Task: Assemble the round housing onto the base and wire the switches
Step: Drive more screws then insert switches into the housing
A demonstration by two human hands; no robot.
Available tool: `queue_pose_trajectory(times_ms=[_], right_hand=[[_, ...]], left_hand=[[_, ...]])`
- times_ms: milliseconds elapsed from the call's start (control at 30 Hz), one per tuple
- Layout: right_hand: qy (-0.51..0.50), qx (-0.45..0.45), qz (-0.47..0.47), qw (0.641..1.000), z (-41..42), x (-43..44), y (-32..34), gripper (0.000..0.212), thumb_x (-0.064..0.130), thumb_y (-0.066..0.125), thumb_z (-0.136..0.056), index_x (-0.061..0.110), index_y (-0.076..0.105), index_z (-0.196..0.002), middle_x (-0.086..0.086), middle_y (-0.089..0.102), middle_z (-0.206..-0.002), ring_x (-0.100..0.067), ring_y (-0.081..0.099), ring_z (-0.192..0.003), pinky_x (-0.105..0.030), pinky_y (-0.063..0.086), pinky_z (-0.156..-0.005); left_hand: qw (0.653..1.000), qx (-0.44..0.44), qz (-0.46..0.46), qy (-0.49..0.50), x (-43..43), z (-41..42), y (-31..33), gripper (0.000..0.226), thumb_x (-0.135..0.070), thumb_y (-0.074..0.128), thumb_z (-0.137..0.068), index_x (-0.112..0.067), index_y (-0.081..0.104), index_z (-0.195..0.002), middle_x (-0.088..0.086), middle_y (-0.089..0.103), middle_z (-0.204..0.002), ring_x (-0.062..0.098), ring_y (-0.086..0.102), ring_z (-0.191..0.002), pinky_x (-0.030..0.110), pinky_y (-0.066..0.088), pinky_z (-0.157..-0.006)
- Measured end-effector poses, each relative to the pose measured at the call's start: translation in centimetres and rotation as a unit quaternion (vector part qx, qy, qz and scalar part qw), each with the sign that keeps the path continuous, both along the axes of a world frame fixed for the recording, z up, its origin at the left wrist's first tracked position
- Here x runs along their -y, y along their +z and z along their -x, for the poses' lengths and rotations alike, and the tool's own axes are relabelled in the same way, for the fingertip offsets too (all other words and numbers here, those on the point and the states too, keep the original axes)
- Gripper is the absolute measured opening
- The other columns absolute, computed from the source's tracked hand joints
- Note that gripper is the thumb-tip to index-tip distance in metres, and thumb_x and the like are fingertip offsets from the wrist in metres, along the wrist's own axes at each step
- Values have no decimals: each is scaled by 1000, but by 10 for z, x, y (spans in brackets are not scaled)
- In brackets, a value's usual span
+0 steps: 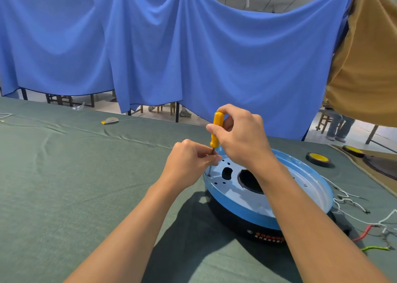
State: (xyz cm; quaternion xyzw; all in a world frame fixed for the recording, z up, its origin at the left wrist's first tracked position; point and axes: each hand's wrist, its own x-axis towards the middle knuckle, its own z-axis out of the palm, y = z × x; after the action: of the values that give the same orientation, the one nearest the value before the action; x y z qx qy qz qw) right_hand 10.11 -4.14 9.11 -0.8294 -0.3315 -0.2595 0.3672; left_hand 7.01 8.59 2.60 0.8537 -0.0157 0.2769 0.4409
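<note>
Screwdriver [217,130], yellow-handled, stands nearly upright at the left edge of the housing [240,212]. The right hand [242,139] has its grip clenched round the handle, thumb across the front. The left hand [189,162] pinches the metal shaft just above the tip, and its fingers hide part of the shaft. The tip meets the housing's pale inner plate at a small hole; whether a screw sits there is too small to tell.

The round blue housing rests on the black base [232,224], which lies on the green-clothed surface [64,186]. The right forearm crosses over the housing and covers part of its large middle opening. White wires [348,199] trail from the housing's right side onto the surface, with a red wire [363,235] and a green wire [376,248] near them.

A tape roll [318,159] with a yellow core lies beyond, and a second roll [353,151] lies just past it. A small yellow-and-grey scrap [110,120] lies well apart at the far left. A blue curtain [193,57] and a brown cloth [365,57] hang behind the surface.
</note>
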Motion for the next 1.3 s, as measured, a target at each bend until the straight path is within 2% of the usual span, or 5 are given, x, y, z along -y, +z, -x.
queue_pose_trajectory(times_ms=[333,633,733,1100,1300], right_hand=[[71,-24,15,997,2,5,4,25,27,63,-92,20,59,-115,3,64,-102,-19,59,-96,-36,50,-86],[-22,27,30,999,-1,-4,5,7,27,65,-88,24,70,-91,6,54,-71,-22,53,-84,-34,44,-84],[-21,40,40,998,0,-9,5,7,29,65,-88,22,69,-89,6,50,-67,-20,48,-79,-32,43,-76],[61,-29,84,994,0,6,6,42,14,49,-97,13,46,-139,-5,56,-124,-23,55,-111,-36,43,-95],[23,3,12,1000,1,4,5,23,19,64,-90,21,70,-112,4,64,-80,-19,59,-87,-33,47,-88]], left_hand=[[1000,-11,-20,-11,2,0,2,16,-21,68,-91,-14,80,-84,-10,72,-68,0,46,-43,13,31,-47],[999,28,-6,18,7,1,1,16,-28,74,-85,-16,80,-76,13,69,-64,24,46,-56,37,42,-58],[999,34,15,15,6,1,1,13,-23,74,-84,-19,80,-73,-6,64,-50,9,39,-47,26,32,-52],[1000,-2,-1,-15,10,1,6,22,-21,64,-92,-18,80,-76,-16,49,-38,5,40,-39,20,25,-52],[999,-18,17,-38,7,3,4,23,-26,63,-94,-21,80,-79,-6,60,-52,7,36,-43,22,28,-53]])
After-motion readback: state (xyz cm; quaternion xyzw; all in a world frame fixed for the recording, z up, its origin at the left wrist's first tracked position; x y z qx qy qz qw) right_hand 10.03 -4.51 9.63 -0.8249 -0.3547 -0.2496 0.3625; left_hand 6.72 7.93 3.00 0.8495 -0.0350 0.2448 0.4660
